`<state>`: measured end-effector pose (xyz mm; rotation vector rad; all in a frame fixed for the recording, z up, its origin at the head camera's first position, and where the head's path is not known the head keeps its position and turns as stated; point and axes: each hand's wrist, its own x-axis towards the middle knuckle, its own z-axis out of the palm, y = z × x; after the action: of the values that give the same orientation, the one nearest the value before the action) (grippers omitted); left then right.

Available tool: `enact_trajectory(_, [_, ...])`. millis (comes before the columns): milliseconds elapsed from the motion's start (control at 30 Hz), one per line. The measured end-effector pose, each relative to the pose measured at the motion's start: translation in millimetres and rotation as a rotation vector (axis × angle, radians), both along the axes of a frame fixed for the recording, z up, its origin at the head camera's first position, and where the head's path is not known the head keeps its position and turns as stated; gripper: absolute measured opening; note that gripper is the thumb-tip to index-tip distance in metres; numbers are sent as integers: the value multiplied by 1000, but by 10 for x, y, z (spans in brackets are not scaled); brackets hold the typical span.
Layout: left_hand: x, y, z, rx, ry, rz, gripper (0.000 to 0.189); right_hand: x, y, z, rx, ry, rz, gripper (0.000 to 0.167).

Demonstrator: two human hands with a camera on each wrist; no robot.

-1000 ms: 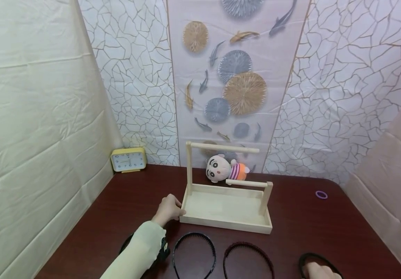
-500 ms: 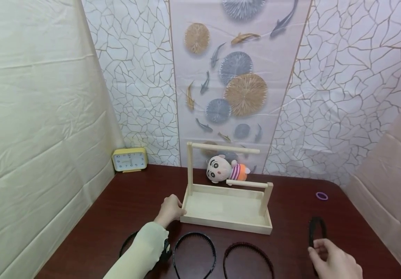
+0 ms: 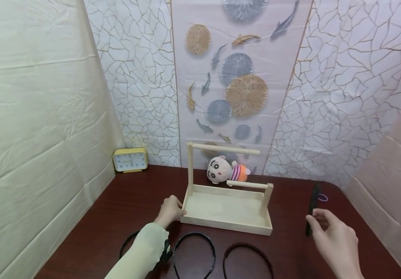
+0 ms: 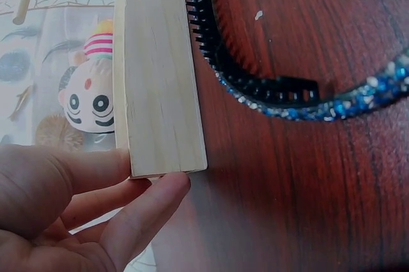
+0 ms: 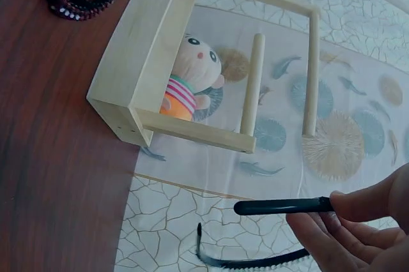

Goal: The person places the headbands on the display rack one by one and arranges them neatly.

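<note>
My left hand holds the left end of a pale wooden two-bar stand. In the left wrist view, thumb and fingers pinch a corner of its tray. Off to the stand's right, my right hand pinches a black headband, raised and seen edge-on in the head view. The right wrist view shows one arm of that headband between thumb and fingers, with pale beads along its curve. A blue-beaded headband and a dark red one lie in front of the stand.
Another dark headband is partly hidden by the left sleeve. A plush doll lies behind the stand. A yellow clock stands at the back left, and a purple ring lies at the far right. Cloth walls enclose the table.
My right hand has come up from the bottom edge and moved forward, lifting the black headband and turning it edge-on. My left hand stays on the stand.
</note>
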<state>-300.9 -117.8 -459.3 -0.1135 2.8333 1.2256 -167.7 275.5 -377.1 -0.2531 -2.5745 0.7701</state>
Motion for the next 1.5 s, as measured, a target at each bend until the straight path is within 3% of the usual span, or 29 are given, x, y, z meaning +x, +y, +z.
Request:
enact_trajectory(133, [8,7,2,-9,11,2,22,-107,-67,-15,-3,134,14,25])
enact_trajectory(267, [9,12,5,-22,16,-1,20,-232,-121,-32,-23,194,1,22])
enact_trajectory(533, [-4,13,1,-54,20,14,18,-492,-185,-27,-89,229,-27,21])
enact_trajectory(733, [-4,11,-22,-33,23,-2,19,-649,-234,-24,-134,226,-37,24])
enact_trajectory(933, [10,16,-25,-20,22,0,20,-802,-268,5,-138,275,-25,22])
enact_trajectory(1500, [11,-9,-23,2,22,16,22,-1076,-428,122,-158,316,14,17])
